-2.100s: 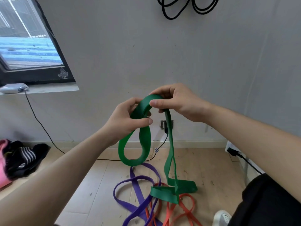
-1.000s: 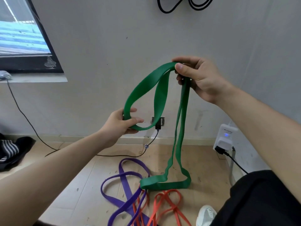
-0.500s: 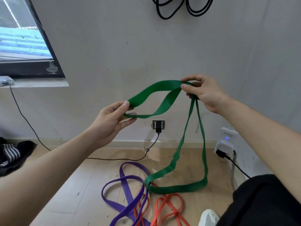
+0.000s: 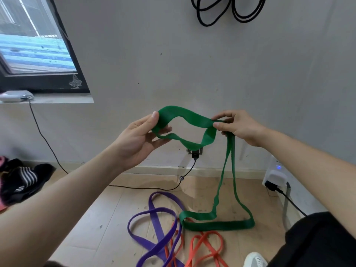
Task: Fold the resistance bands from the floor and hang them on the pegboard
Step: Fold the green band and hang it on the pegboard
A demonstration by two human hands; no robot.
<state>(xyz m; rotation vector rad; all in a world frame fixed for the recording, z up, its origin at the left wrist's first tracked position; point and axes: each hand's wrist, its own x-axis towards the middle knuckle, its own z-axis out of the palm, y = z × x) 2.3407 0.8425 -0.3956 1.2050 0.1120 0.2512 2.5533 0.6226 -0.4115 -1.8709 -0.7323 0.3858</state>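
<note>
Pinches small upper loop of green band [image 4: 189,116] in mid-air, one end in left hand [image 4: 137,140], crossing point in right hand [image 4: 239,128]; leaves long tail drooping onto floor [image 4: 107,212] beside purple band [image 4: 154,245]. Reads as light, limp, grippy rubber, likely to twist; best taken flat at the fold points

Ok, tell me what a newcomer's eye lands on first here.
The green band stands out at the centre, held as a loop between the left hand and the right hand. Both hands grip it, and its long tail hangs from the right hand down to the floor. Below it, a purple band and an orange band lie tangled on the floor. Black loops hang high on the wall.
</note>
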